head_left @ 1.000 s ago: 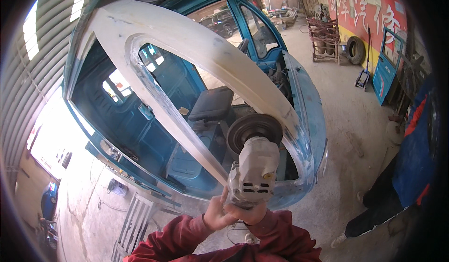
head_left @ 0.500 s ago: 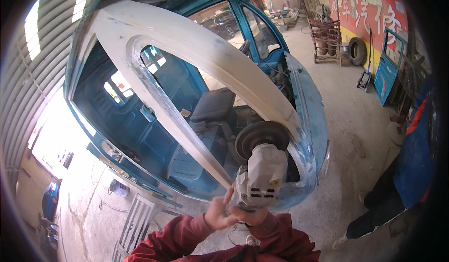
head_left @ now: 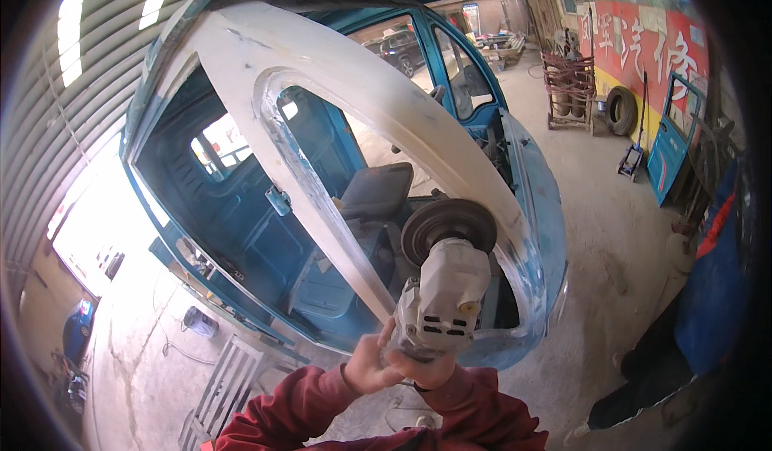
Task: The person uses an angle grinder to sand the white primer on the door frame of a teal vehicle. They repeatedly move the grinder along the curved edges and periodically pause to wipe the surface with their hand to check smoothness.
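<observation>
Both of my hands are closed around a grey angle grinder (head_left: 450,286), held upright in front of me. My left hand (head_left: 371,366) wraps its lower left side, and my right hand (head_left: 425,370) grips the bottom of its body. Some fingers are hidden behind the tool. The grinder's dark round disc (head_left: 426,224) is at the white-coated pillar (head_left: 382,105) of a blue vehicle cab (head_left: 537,177); whether it touches cannot be told. Below the disc, the window frame's lower corner (head_left: 519,266) shows scuffed white and blue paint.
A dark seat (head_left: 374,189) is inside the cab. A slatted grey bench (head_left: 225,383) and a bucket (head_left: 199,322) stand at lower left. At right are a person in blue (head_left: 708,306), a floor jack (head_left: 631,161), a detached blue door (head_left: 671,149) and a tyre (head_left: 621,111).
The view has shifted, so the cab and workshop appear slightly lower and further right. The grinder has moved a little up and left in the picture, with both hands still on it.
</observation>
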`<state>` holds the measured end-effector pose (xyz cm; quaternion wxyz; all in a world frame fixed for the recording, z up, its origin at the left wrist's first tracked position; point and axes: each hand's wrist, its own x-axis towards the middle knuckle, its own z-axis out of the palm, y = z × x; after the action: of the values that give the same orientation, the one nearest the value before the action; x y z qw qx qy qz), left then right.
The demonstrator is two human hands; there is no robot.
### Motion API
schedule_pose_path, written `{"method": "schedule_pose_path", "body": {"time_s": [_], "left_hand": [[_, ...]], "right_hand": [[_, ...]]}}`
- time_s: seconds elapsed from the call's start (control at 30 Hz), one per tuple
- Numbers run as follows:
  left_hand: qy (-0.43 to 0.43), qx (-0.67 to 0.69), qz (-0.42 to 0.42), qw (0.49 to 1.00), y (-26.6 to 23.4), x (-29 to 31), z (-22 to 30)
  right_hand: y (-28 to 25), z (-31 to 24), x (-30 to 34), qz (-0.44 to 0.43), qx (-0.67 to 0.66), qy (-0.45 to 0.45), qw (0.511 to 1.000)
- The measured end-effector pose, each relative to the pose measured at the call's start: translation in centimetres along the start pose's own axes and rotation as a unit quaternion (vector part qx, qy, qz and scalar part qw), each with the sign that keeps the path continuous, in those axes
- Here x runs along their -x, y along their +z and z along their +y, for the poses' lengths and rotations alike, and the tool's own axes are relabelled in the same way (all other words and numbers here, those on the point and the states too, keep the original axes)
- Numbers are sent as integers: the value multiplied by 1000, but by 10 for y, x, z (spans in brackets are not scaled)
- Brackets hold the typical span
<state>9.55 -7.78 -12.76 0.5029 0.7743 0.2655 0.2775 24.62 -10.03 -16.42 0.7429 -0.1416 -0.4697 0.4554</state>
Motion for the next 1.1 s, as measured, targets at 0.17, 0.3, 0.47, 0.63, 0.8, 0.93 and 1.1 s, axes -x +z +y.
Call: {"method": "schedule_pose_path", "body": {"time_s": [0.17,0.3,0.47,0.63,0.8,0.93,1.1], "left_hand": [[-1,13,21,1000,-4,-1,10],[33,16,38,999,-7,-3,12],[50,11,54,997,-13,-5,16],[36,11,66,997,-18,-4,29],[69,10,63,996,-25,-5,32],[31,4,42,999,-37,-2,32],[26,7,60,998,-44,-4,36]], "right_hand": [[7,-6,-6,1,-14,20,1000],[14,-9,-15,-6,34,14,999],[26,-14,-24,18,-8,7,1000],[36,-24,-33,-6,-6,27,1000],[46,-34,-43,-11,26,24,999],[58,-39,-50,-7,12,8,1000],[68,-44,-60,-7,-2,-10,1000]]}}
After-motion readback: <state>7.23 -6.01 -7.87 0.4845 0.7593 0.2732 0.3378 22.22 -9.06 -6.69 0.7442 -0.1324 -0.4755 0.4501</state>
